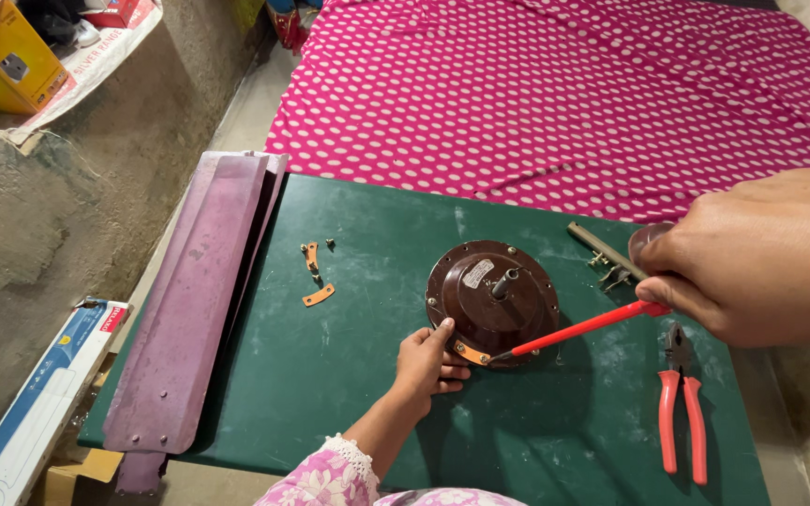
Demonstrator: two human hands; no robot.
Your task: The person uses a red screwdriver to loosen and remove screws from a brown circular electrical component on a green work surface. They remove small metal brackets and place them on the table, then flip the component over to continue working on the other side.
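A round brown motor housing [480, 305] with a short centre shaft lies on the green table [330, 403]. My left hand [427, 361], in a floral sleeve, grips its near rim, thumb on the edge, beside a copper tab [472, 353]. My right hand [761, 258], close to the camera, holds a red screwdriver [592, 325]. The screwdriver's tip rests at the housing's near right rim, by the tab.
Red-handled pliers [682, 412] lie at the table's right. A metal rod part [602, 251] sits behind the housing. Small copper strips [317, 296] and screws lie left of centre. Purple fan blades [199, 300] cover the left edge. A pink dotted cloth [564, 94] lies beyond, boxes [39, 403] on the floor.
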